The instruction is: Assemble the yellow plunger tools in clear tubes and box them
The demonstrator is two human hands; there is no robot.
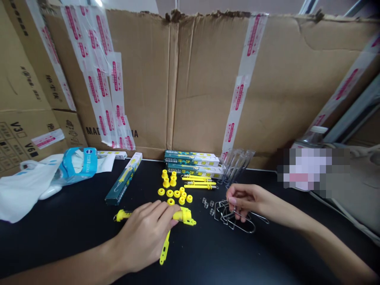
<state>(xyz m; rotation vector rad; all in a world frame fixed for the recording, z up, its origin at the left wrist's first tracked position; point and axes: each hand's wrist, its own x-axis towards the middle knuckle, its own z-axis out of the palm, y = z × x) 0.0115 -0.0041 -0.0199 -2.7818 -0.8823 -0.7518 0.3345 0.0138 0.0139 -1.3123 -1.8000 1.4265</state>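
Note:
My left hand is closed over a yellow tube assembly, whose ends stick out on both sides. A flat yellow strip shows below its fingers. My right hand pinches a bent metal wire hook above a tangle of similar hooks. Several small clear rings lie between the hands. Beyond my left hand are several yellow caps and rings. Yellow rods with metal springs lie to their right.
Printed boxes are stacked by the cardboard wall, with clear tubes beside them. Another box lies left. A tissue pack and white bag are far left; a capped bottle stands right.

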